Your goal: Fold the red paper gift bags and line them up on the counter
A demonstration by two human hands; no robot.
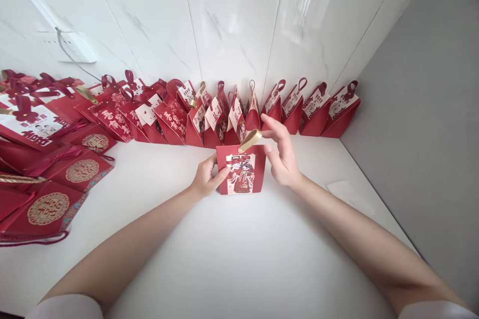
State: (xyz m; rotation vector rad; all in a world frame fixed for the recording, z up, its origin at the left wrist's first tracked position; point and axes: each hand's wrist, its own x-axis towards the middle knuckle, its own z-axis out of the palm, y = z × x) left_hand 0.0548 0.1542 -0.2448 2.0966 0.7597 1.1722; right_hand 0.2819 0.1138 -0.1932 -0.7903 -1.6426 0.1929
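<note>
The counter point(194, 269) is lined with boxes point(339, 114) along its back edge; another box point(242, 172) is gripped by the left hand point(205, 178), the right hand point(283, 157) held unclenched beside its loop point(250, 140).

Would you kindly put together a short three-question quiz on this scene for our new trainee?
1. Which hand holds the red box that has figures printed on its front?
2. True or false: the ribbon loop on that box is dark red.
3. Multiple choice: where is the power socket?
A) On the marble-patterned wall, toward the picture's left
B) On the grey surface at the right
C) On the white tabletop

Key:
1. The left hand, its thumb on the front.
2. False; it is gold.
3. A
</note>
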